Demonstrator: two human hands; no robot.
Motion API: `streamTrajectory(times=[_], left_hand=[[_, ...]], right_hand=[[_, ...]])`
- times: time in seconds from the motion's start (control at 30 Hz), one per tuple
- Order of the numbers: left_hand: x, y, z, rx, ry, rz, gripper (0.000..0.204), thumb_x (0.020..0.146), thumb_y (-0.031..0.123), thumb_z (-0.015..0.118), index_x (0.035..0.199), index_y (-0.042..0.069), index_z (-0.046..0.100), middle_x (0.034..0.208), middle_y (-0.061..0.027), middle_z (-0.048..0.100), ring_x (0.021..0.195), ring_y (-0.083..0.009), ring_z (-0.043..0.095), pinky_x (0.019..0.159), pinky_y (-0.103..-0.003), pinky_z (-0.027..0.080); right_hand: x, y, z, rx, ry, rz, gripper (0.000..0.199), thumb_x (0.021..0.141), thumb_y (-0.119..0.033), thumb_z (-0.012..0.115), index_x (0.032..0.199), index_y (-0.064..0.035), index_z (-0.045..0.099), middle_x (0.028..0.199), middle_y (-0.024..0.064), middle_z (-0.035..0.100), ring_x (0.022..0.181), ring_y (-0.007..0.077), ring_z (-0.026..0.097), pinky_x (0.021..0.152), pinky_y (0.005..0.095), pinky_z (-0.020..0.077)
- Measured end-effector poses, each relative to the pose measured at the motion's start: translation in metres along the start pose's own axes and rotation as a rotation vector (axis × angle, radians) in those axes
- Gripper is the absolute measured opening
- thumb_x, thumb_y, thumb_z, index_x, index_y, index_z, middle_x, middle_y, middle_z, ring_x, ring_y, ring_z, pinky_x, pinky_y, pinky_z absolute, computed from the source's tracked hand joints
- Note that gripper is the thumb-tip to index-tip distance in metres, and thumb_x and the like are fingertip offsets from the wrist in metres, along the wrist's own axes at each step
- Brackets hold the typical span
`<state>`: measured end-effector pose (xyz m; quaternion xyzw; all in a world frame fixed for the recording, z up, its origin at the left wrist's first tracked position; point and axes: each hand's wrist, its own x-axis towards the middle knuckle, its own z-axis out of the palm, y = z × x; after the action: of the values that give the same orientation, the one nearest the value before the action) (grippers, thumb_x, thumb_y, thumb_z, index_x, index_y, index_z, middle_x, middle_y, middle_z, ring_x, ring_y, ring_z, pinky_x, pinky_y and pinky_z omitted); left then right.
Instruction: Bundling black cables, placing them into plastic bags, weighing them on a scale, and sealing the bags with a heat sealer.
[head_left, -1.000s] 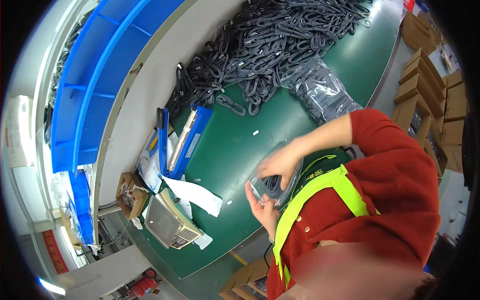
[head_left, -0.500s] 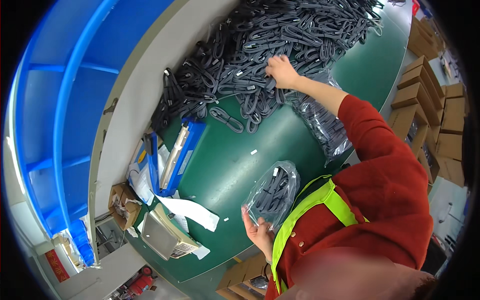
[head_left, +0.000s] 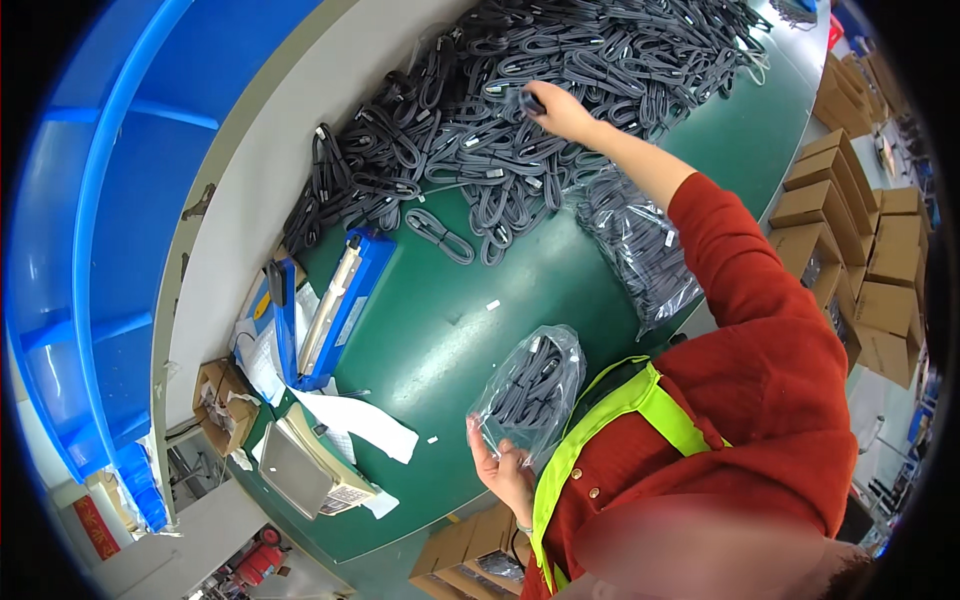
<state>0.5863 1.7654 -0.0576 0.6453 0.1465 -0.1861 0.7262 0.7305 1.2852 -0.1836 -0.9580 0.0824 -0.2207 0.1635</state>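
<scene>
My left hand (head_left: pixel 503 470) holds a clear plastic bag (head_left: pixel 528 390) with several dark coiled cables inside, close to my chest above the green table (head_left: pixel 440 330). My right arm, in a red sleeve, stretches far out to a big heap of grey coiled cables (head_left: pixel 520 110) at the table's far end. My right hand (head_left: pixel 556 110) rests on the heap with its fingers closed on one cable coil (head_left: pixel 528 100).
A blue heat sealer (head_left: pixel 335 305) lies at the table's left side, with a small scale (head_left: pixel 310 465) and white paper strips (head_left: pixel 355 420) nearer me. A filled clear bag of cables (head_left: pixel 640 245) lies by my right arm. Cardboard boxes (head_left: pixel 860 250) stack at the right.
My right hand left the bag at my chest and reached out to the cable heap, where it now grips a coil. My left hand keeps holding the bag.
</scene>
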Motion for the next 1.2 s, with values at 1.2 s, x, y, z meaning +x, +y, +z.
streamTrajectory(times=[1.2], left_hand=[[-0.002,-0.002,0.000,-0.023,-0.012,0.004,0.059,0.070,-0.014,0.041,0.128,0.000,0.044,0.134,-0.0060,0.042,0.062,-0.0044,0.042,0.050,-0.014,0.034]], right_hand=[[-0.050,-0.080,-0.016,0.133,-0.298,-0.206,0.034,0.064,-0.019,0.067,0.091,-0.0056,0.050,0.091,0.0072,0.060,0.073,0.0252,0.056,0.067,0.0332,0.0462]])
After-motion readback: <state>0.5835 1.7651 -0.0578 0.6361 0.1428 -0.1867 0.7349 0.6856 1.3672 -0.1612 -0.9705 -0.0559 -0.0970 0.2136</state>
